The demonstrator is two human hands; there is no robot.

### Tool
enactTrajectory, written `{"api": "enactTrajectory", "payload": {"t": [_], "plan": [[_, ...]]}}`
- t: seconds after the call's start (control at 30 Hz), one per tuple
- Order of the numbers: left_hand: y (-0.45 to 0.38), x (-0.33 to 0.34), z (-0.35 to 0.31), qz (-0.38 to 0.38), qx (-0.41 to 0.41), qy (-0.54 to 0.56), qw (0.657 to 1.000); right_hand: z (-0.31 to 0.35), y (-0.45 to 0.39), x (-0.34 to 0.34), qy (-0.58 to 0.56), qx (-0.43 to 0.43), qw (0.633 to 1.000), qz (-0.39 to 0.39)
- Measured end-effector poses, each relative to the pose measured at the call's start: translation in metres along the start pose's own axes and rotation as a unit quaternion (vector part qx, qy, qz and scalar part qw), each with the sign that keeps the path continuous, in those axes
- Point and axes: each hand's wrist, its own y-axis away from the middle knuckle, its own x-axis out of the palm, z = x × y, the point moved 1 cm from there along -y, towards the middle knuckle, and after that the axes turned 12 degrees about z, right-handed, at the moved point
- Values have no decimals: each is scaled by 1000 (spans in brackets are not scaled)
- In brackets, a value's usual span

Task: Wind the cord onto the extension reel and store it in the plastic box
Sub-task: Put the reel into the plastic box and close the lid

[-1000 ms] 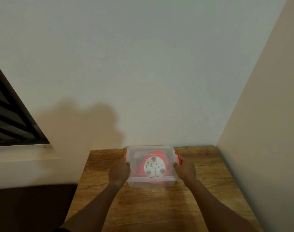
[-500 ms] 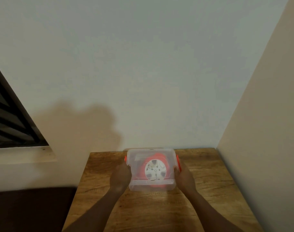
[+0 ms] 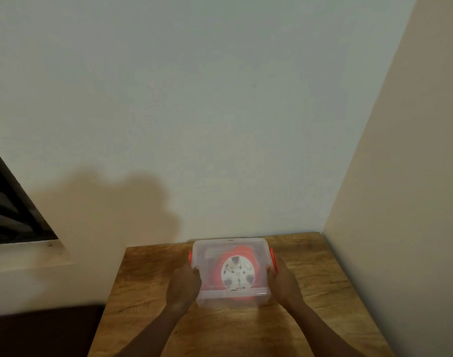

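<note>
Both hands clamp the clear plastic box (image 3: 230, 296) from either side: left hand (image 3: 182, 287) wraps the left wall, right hand (image 3: 282, 280) wraps the right wall, by the orange latches (image 3: 272, 257). Lid on. Orange extension reel (image 3: 235, 273) lies inside, white face up. Box sits on the wooden table (image 3: 310, 292), near the wall (image 3: 220, 124).

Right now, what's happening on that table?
A person holds a clear plastic box on the wooden table, left hand and right hand gripping its sides by the red latches. The red extension reel already lies inside with the lid on. Whether the latches are snapped shut can't be told.
</note>
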Motion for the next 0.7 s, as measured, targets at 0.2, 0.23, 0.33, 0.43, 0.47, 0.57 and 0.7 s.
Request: {"api": "enactTrajectory", "payload": {"t": [0.2,0.23,0.33,0.43,0.47,0.57,0.7], "plan": [[-4,8,-46,13,76,50,996,-28,2,-53,15,14,999,-49],[-6,10,-59,23,87,51,995,-31,1,-67,15,14,998,-58],[-14,18,-98,64,114,81,988,-43,-10,-114,8,-7,995,-98],[-24,35,-133,98,132,117,979,-64,-24,-159,24,11,992,-122],[-27,42,-143,110,135,130,976,-71,-28,-171,24,21,992,-122],[-35,64,-169,131,127,146,972,-86,-37,-195,20,43,993,-112],[-40,94,-181,158,106,144,971,-110,-44,-203,24,57,993,-104]]}}
